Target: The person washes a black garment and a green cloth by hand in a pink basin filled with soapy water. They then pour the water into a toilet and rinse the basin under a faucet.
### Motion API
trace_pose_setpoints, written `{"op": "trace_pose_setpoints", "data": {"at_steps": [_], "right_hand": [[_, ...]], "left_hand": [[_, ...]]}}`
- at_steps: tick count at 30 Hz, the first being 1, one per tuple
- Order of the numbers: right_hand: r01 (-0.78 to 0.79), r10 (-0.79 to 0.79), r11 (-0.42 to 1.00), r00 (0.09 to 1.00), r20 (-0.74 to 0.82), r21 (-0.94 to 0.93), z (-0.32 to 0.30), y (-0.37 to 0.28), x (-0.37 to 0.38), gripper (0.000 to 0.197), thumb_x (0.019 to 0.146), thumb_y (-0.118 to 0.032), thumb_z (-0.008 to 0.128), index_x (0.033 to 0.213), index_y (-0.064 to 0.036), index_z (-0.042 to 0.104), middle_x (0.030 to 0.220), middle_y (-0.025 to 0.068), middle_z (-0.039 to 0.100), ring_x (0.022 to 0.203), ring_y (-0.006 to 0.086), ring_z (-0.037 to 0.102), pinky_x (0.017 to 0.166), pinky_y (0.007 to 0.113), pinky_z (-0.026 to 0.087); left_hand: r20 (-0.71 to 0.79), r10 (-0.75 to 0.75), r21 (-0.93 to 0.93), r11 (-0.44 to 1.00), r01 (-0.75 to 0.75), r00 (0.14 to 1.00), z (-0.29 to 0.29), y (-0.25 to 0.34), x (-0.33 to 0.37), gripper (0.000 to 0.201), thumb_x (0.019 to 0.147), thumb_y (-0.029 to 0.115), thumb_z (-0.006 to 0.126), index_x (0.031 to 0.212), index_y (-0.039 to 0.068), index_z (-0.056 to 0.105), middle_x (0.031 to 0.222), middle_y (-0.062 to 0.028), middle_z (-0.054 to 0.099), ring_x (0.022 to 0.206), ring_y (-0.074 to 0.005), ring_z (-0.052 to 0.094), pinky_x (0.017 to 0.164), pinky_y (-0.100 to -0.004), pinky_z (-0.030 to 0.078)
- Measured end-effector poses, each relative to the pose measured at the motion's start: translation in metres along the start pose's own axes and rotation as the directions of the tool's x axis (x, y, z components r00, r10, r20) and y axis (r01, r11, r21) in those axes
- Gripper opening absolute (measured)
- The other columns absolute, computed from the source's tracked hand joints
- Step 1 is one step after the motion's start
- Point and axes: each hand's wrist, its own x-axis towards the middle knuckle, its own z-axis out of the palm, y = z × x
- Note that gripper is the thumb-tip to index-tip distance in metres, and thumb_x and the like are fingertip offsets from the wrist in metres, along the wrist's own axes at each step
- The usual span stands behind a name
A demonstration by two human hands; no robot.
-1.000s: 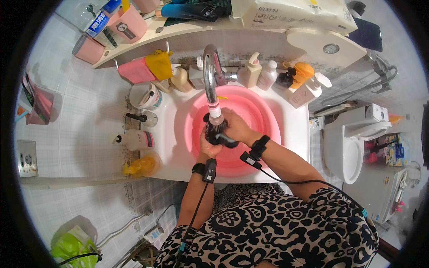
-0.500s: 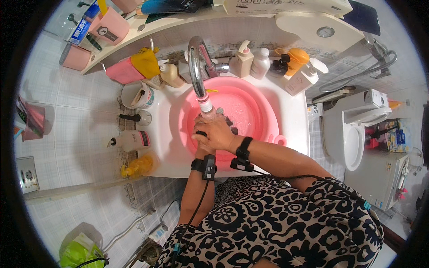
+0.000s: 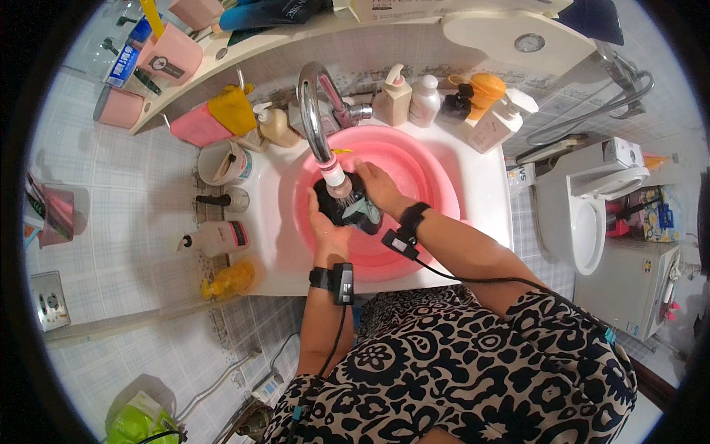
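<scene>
A wet black cloth (image 3: 358, 214) with a pale grey-green patch is spread between my hands over a pink basin (image 3: 436, 185). My left hand (image 3: 327, 231) holds its left side, with the fingers partly under it. On the other side my right hand (image 3: 379, 189) grips the upper right edge, its fingertips partly hidden by the cloth. The chrome faucet (image 3: 310, 111) curves over the basin, and water runs from its white and pink nozzle (image 3: 334, 176) onto the cloth. The basin stands in the white sink (image 3: 484, 185).
Behind the basin stand several pump bottles, among them a cream bottle (image 3: 398, 96), and an orange bottle (image 3: 484, 92). Along the left rim are a white tub (image 3: 220, 163) and a pump bottle (image 3: 222, 238). Pink and yellow cloths (image 3: 203, 127) hang beneath the shelf (image 3: 244, 55). Cables run from my wrists.
My hands were pressed together around the dark cloth under the faucet. Now they have moved apart, opening the cloth out beneath the running water. The view has shifted slightly.
</scene>
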Motion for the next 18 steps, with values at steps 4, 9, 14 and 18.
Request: {"op": "trace_pose_setpoints", "data": {"at_steps": [4, 9, 14, 18], "right_hand": [[-0.447, 0.218, 0.775, 0.852, 0.475, 0.447, -0.017, 0.047, -0.006, 0.070, 0.085, -0.067, 0.033, 0.124, -0.0119, 0.051, 0.122, 0.0104, 0.055, 0.107, 0.0261, 0.053, 0.088, 0.038, 0.041], [-0.652, 0.273, 0.571, 0.724, 0.633, 0.499, -0.022, 0.007, -0.045, 0.068, 0.083, -0.064, 0.036, 0.134, -0.0199, 0.038, 0.135, 0.0046, 0.040, 0.122, 0.0273, 0.036, 0.093, 0.056, 0.031], [-0.588, 0.171, 0.277, 0.808, 0.564, 0.760, -0.022, 0.014, -0.025, 0.047, 0.091, -0.038, 0.049, 0.124, -0.0064, 0.046, 0.112, 0.0055, 0.060, 0.101, 0.0219, 0.058, 0.086, 0.044, 0.047], [-0.349, 0.262, 0.652, 0.937, 0.232, 0.674, -0.025, -0.015, -0.021, 0.024, 0.081, -0.007, 0.053, 0.103, 0.0013, 0.053, 0.090, 0.0111, 0.062, 0.083, 0.0221, 0.062, 0.071, 0.030, 0.051]], "left_hand": [[0.038, -0.008, -0.054, 0.998, 0.010, 0.999, 0.026, 0.013, -0.017, 0.048, 0.091, 0.047, 0.041, 0.117, 0.008, 0.054, 0.114, -0.0126, 0.058, 0.104, -0.0309, 0.056, 0.092, -0.0478, 0.043], [0.226, -0.039, -0.168, 0.983, 0.078, 0.973, 0.012, 0.015, -0.013, 0.047, 0.091, 0.040, 0.040, 0.119, 0.004, 0.052, 0.118, -0.0136, 0.056, 0.109, -0.0335, 0.053, 0.096, -0.0497, 0.039], [0.148, -0.007, -0.062, 0.998, 0.016, 0.989, 0.000, 0.010, 0.003, 0.041, 0.091, 0.032, 0.037, 0.118, 0.004, 0.052, 0.115, -0.0136, 0.058, 0.107, -0.0299, 0.055, 0.095, -0.0453, 0.042], [-0.210, -0.066, 0.143, 0.985, 0.097, 0.976, -0.048, 0.015, 0.020, 0.036, 0.091, 0.026, 0.038, 0.114, 0.004, 0.054, 0.111, -0.0112, 0.060, 0.102, -0.0261, 0.058, 0.092, -0.0418, 0.045]]}}
